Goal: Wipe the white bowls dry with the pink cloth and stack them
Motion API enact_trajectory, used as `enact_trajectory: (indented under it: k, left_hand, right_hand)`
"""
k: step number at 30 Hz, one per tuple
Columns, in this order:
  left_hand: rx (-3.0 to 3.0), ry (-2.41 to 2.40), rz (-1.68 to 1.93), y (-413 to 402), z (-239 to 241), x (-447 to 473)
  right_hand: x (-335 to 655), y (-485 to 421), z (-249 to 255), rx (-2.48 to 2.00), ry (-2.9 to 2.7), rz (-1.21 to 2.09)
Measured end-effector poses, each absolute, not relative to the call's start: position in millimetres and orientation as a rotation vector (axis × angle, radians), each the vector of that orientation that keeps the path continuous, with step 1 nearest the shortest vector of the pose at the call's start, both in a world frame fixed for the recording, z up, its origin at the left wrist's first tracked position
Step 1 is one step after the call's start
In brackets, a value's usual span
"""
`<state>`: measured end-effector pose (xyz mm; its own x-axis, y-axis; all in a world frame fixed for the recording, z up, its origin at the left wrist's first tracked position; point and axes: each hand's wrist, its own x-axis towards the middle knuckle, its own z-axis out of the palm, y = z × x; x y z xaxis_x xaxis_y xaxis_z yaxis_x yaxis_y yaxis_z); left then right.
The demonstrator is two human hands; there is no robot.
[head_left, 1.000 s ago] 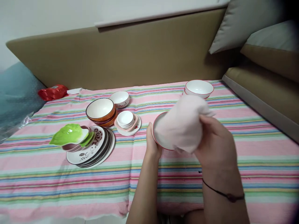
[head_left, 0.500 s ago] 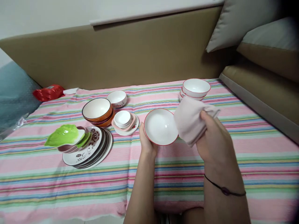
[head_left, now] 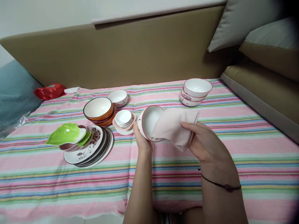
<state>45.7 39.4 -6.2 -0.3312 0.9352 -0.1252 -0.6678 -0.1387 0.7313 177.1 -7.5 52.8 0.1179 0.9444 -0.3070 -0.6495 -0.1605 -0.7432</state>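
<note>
My left hand [head_left: 143, 141] grips a white bowl [head_left: 150, 119] with a red rim from its left side and below, holding it above the striped cloth. The bowl is tilted, its inside facing right and toward me. A pale pink wiping cloth [head_left: 175, 126] is pinched in my right hand [head_left: 202, 138]. That cloth covers the bowl's right side and rim; whether it presses on the inside cannot be made out. Behind and to the right, a stack of red-rimmed bowls [head_left: 197, 88] stands on the striped cloth.
On the striped tablecloth [head_left: 93, 186], left, are stacked plates [head_left: 72, 157] topped by green leaf-shaped dishes [head_left: 66, 133], orange-brown bowls [head_left: 99, 109], small white dishes [head_left: 123, 118] and a white bowl [head_left: 118, 98]. A red package [head_left: 50, 91] lies at far left. Cushions [head_left: 268, 40] rest at right.
The bowl has tipped to the right and shifted slightly left, showing its patterned outer side. My right hand has moved left with the wiping cloth, which now overlaps the bowl.
</note>
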Motion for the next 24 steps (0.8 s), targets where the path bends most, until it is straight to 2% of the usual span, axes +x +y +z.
enact_trajectory:
  k: [7,12,17,24]
  left_hand:
    - [0.797,0.839,1.887,36.8,-8.6,35.8]
    - [0.943,0.763,1.757,33.4,-10.3,36.8]
    - [1.071,0.776,1.636,32.7,-8.3,36.3]
    - [0.751,0.833,1.677,36.2,-3.6,47.5]
  right_hand:
    - [145.1,1.5,49.3,-0.832,-0.254,1.65]
    - [134.0,3.2,56.7,-0.777,-0.144,1.667]
    - [146.2,-3.1,58.1,-0.778,-0.258,1.605]
    - [164.1,-5.6,57.9,-0.866,-0.372,1.494]
